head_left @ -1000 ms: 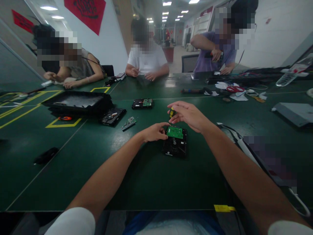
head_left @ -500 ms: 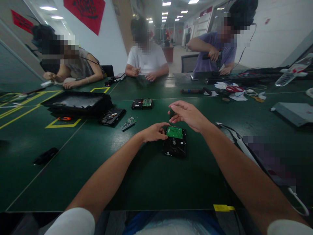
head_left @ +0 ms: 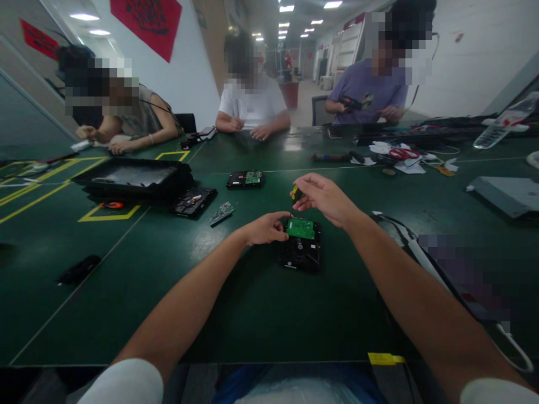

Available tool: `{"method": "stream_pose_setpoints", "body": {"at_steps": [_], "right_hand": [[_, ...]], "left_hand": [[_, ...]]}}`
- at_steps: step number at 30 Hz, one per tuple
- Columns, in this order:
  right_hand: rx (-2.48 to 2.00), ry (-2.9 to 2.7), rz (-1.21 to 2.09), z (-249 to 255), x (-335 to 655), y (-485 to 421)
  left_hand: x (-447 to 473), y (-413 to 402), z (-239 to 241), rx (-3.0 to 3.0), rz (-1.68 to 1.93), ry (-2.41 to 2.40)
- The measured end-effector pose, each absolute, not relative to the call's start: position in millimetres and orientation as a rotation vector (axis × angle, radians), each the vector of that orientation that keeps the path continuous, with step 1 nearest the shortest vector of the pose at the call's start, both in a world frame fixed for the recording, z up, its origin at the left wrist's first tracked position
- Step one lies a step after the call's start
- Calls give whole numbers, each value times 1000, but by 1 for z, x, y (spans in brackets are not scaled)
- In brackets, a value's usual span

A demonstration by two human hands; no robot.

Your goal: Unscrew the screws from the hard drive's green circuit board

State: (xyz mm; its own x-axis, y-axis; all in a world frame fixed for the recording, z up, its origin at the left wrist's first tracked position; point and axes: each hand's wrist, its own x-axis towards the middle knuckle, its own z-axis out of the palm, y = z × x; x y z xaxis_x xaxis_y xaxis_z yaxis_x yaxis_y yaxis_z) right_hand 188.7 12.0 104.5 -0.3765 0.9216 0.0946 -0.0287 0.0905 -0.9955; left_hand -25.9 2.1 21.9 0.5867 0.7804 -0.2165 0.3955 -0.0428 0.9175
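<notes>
A black hard drive (head_left: pixel 301 255) lies flat on the green table, its green circuit board (head_left: pixel 300 227) facing up at the far end. My left hand (head_left: pixel 269 228) grips the drive's left edge, with the index finger along the far corner and the thumb near the board. Above the far end, my right hand (head_left: pixel 322 196) is closed around the black and yellow handle of a screwdriver (head_left: pixel 297 194). The handle stands roughly upright; its shaft and tip are too small or hidden to make out.
Another hard drive (head_left: pixel 245 179) lies beyond my hands. To the left are a loose circuit board (head_left: pixel 222 213), a black drive with small parts (head_left: pixel 193 201) and a black tray (head_left: pixel 135 175). Cables (head_left: pixel 404 233) and a grey metal box (head_left: pixel 505 195) lie right. Several people sit opposite.
The screwdriver handle has turned in my right hand, so its yellow part now shows. My left hand and the hard drive stay put. The person at far right has lowered a power tool.
</notes>
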Motion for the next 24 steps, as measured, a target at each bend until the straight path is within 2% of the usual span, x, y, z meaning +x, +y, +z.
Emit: {"method": "stream_pose_setpoints", "body": {"at_steps": [8,18,24], "right_hand": [[-974,-1494,1377,102,195,16],[-836,-1456,1563,101,195,19],[-863,-1464,1522,101,196,18]], "left_hand": [[-27,4,19,1653,403,985],[-26,3,20,1634,410,989],[-27,4,19,1639,412,993]]}}
